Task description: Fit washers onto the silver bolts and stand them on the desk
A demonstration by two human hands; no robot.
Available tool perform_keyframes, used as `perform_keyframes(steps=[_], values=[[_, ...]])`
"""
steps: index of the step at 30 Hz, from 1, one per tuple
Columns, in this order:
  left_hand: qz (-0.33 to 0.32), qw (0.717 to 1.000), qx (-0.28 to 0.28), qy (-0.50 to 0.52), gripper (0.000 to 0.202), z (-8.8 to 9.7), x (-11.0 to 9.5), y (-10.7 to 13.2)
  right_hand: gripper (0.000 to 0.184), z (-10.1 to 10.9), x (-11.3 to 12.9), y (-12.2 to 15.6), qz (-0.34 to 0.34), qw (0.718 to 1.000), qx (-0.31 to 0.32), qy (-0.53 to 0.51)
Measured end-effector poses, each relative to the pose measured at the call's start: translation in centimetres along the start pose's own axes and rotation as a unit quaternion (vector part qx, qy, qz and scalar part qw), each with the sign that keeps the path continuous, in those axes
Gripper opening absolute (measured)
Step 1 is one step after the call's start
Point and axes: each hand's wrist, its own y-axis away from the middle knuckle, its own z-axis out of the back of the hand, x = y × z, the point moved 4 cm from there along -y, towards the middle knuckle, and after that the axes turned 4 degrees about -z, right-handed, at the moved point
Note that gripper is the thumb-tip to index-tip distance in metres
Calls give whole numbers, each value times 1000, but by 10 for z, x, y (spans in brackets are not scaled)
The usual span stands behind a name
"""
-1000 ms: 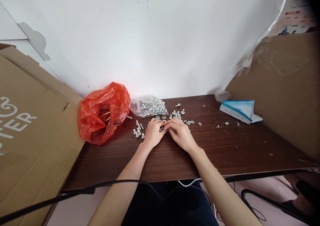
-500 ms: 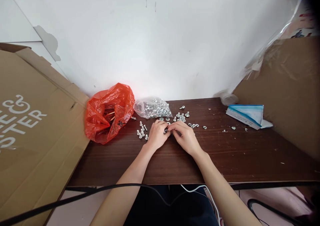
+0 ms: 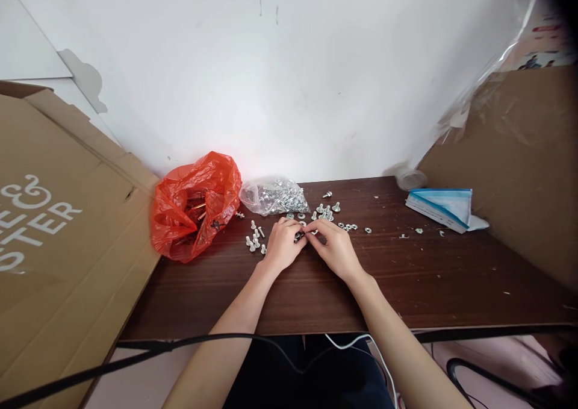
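1. Hardly anything has moved since the earlier frames: both hands stay joined at the same spot on the table [image 3: 451, 276], just in front of the clear bag of screws [image 3: 274, 195]. Only the view has shifted a little.
2. Left hand [image 3: 280, 245] rests on the wood with its fingers curled in tightly, thumb and forefinger closed on a small fastener [image 3: 298, 237]. It shows only as a dark and silver speck between the two hands.
3. Right hand [image 3: 338, 251] also rests on the wood. Its fingertips [image 3: 312, 231] are pinched nearly shut on the right end of the same piece, with no gap to be seen.
4. Key relation: the small fastener sits just above the table between the two sets of fingertips. Its long axis appears to run roughly left to right, from one hand to the other. Both hands touch it and neither is nearer. What exactly it is stays too small to tell.
5. Loose screws [image 3: 255, 240] lie just beside the left hand on its outer side.
6. More screws [image 3: 326, 209] lie just beyond the fingertips, and small nuts or washers [image 3: 347, 226] are near the right hand.
7. Further off, a red plastic bag [image 3: 196, 207] sits at the table's left end against a cardboard sheet [image 3: 58, 234]. A blue and white packet [image 3: 440, 207] lies well apart on the right.
8. At the near edge, a black cable [image 3: 203, 339] crosses under the left forearm.
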Motion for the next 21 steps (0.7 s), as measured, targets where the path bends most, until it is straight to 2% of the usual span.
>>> perform_keyframes(steps=[9,21], values=[[3,1000,9,-11,11,1,-1,0,14,0,-1,0,2,1000,9,-5],[-4,1000,2,-7,14,0,0,0,12,0,-4,0,-48,999,15,-16]])
